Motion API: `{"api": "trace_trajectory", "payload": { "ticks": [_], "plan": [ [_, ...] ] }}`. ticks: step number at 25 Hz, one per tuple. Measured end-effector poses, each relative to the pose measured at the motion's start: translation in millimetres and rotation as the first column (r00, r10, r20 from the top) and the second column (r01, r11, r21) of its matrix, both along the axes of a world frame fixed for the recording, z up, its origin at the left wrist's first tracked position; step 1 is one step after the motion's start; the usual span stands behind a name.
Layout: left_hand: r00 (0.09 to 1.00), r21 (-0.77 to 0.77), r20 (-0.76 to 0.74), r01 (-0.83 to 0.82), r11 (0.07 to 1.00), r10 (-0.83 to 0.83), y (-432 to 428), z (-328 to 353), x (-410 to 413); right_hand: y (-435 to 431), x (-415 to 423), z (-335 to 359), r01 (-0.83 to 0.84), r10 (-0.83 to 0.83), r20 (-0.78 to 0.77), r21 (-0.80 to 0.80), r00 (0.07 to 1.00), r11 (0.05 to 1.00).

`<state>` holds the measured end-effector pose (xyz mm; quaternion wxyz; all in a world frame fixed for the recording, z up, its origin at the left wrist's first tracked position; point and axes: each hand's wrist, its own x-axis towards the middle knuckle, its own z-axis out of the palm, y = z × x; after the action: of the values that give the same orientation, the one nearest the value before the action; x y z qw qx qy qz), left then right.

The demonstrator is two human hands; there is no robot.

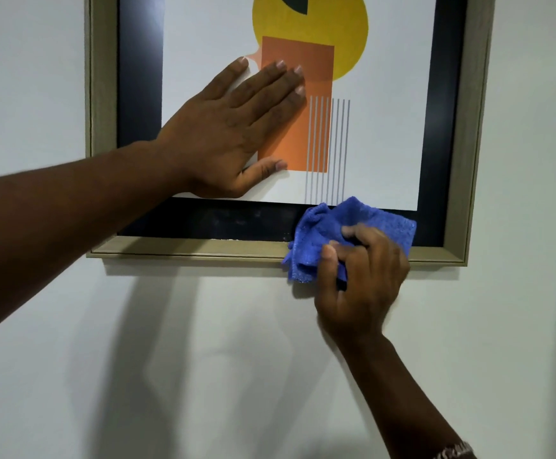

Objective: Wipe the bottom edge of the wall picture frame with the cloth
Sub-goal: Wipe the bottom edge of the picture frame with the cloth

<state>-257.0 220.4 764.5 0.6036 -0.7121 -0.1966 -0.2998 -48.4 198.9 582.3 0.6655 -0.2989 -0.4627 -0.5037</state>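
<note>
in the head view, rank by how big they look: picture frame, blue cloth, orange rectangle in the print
1. picture frame, cropped at the top
2. orange rectangle, partly behind the left hand
3. blue cloth, bunched in the right hand

Both forearms bare, no sleeves; right wrist wears bracelet [453, 451], possibly metal chain, mostly cropped.

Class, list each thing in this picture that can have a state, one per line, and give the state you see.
Picture frame: hanging on the wall, bottom edge partly covered by the cloth.
Blue cloth: bunched up, pressed on the frame's bottom edge near its right end.
Right hand: grip closed on the blue cloth.
Left hand: open, flat against the picture's face.
Black border: smudged along the bottom.
</note>
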Motion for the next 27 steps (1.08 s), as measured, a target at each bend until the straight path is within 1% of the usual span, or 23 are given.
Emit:
{"api": "trace_trajectory", "payload": {
  "ticks": [1,2,4,5,8,9,11,12,15,16,18,19,20,22,23,24,26,27],
  "plan": [
    [1.000,0.000,0.003,0.002,1.000,-0.002,0.4,-0.9,-0.1,-1.0,3.1,-2.8,-0.014,0.014,0.025,0.000,1.000,1.000],
    [1.000,0.005,0.007,0.004,1.000,-0.004,0.8,-1.6,0.5,-0.6,4.2,-1.1,-0.017,0.017,0.003,-0.004,1.000,1.000],
    [1.000,0.004,0.007,0.010,1.000,-0.010,1.0,-1.3,1.9,3.2,-6.8,5.4,0.012,-0.015,-0.124,-0.023,0.992,1.000],
    [1.000,0.000,0.002,0.009,1.000,-0.009,0.8,-0.2,1.5,5.3,-15.0,4.8,0.033,-0.036,-0.135,-0.030,0.990,0.999],
    [1.000,0.007,-0.001,0.000,1.000,0.000,0.9,-0.2,-1.5,5.7,-15.2,-8.4,0.062,-0.061,0.053,-0.016,0.997,0.998],
    [1.000,0.017,-0.002,-0.003,1.000,0.003,1.8,-1.1,-0.8,5.4,-11.5,-6.6,0.058,-0.058,0.048,-0.005,0.997,0.998],
    [1.000,0.020,-0.004,-0.002,1.000,0.002,2.5,-2.3,0.8,8.0,-17.2,-0.3,0.046,-0.046,-0.053,0.001,0.998,0.999],
    [1.000,0.018,-0.005,0.000,1.000,0.000,2.9,-1.6,0.1,9.7,-24.7,0.2,0.050,-0.050,-0.074,0.000,0.996,0.999],
    [1.000,0.009,-0.021,-0.002,1.000,0.003,2.2,1.6,-6.0,6.0,-21.7,-8.4,0.046,-0.045,0.039,-0.018,0.998,0.999],
    [1.000,0.008,-0.029,-0.008,1.000,0.008,2.4,1.6,-7.4,4.3,-15.4,-6.9,0.042,-0.042,0.010,-0.020,0.999,0.999],
    [0.999,0.007,-0.034,-0.021,1.000,0.021,2.9,1.3,-8.6,4.9,-19.9,3.0,0.026,-0.031,-0.153,-0.034,0.988,0.999],
    [0.999,0.002,-0.035,-0.019,1.000,0.019,3.1,1.6,-9.1,5.9,-30.6,5.6,0.016,-0.024,-0.195,-0.042,0.980,0.999],
    [0.999,0.002,-0.039,-0.016,1.000,0.016,3.5,1.9,-10.0,7.2,-42.1,3.3,0.017,-0.026,-0.165,-0.057,0.986,0.998],
    [0.998,0.008,-0.055,-0.011,1.000,0.011,3.3,3.6,-13.4,5.8,-48.2,-9.3,0.032,-0.032,0.002,-0.085,0.999,0.996],
    [0.998,0.008,-0.064,-0.012,1.000,0.012,3.7,4.5,-16.8,5.3,-45.5,-12.1,0.038,-0.036,0.032,-0.083,0.999,0.996],
    [0.998,0.013,-0.063,-0.016,1.000,0.017,4.7,4.5,-21.2,6.5,-45.5,-9.6,0.032,-0.032,-0.008,-0.072,0.999,0.997],
    [0.999,0.018,-0.044,-0.021,1.000,0.022,6.0,2.7,-25.8,10.7,-60.0,1.6,-0.003,-0.004,-0.179,-0.039,0.984,0.999],
    [0.999,0.017,-0.041,-0.020,1.000,0.021,6.4,3.3,-27.0,13.0,-71.2,4.1,-0.008,0.002,-0.221,-0.027,0.975,1.000]
  ]
}}
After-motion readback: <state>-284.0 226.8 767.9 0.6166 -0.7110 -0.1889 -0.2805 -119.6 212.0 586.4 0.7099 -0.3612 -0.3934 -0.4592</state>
